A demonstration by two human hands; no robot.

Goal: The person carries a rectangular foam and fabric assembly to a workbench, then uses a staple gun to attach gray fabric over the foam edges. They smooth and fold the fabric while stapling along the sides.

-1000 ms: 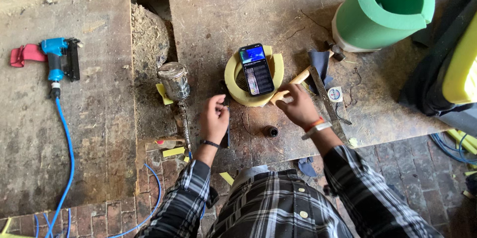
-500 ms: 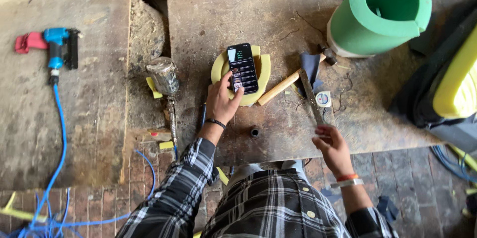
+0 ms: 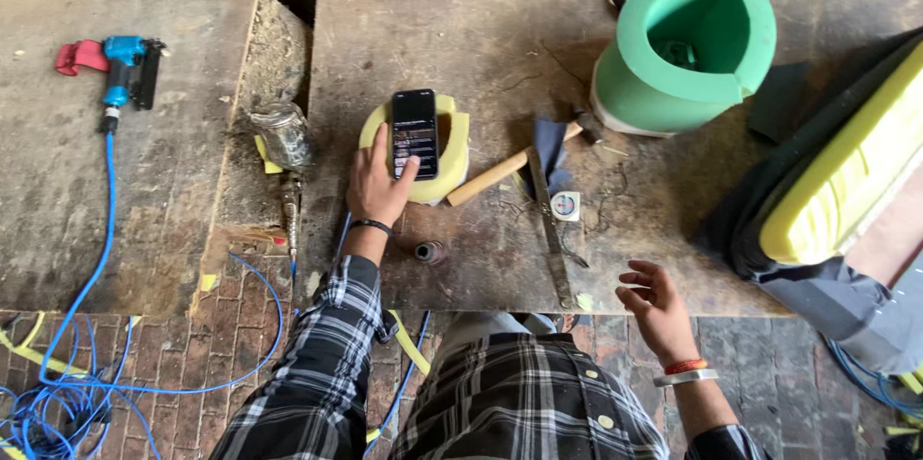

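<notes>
Yellow foam ring (image 3: 450,181) carries the phone (image 3: 414,133) my left hand (image 3: 377,186) now taps, fingers spread, while my right hand (image 3: 659,301) has withdrawn, empty and loosely curled.

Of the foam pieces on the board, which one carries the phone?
The small yellow foam ring by the left hand; the black phone lies on it. The big green foam tub carries none.

Smartphone (image 3: 414,132): black, slim, screen lit and facing up. It lies flat, long axis running away from the person, atop a yellow foam ring (image 3: 452,162) resting on the worn wooden table (image 3: 461,27).
</notes>
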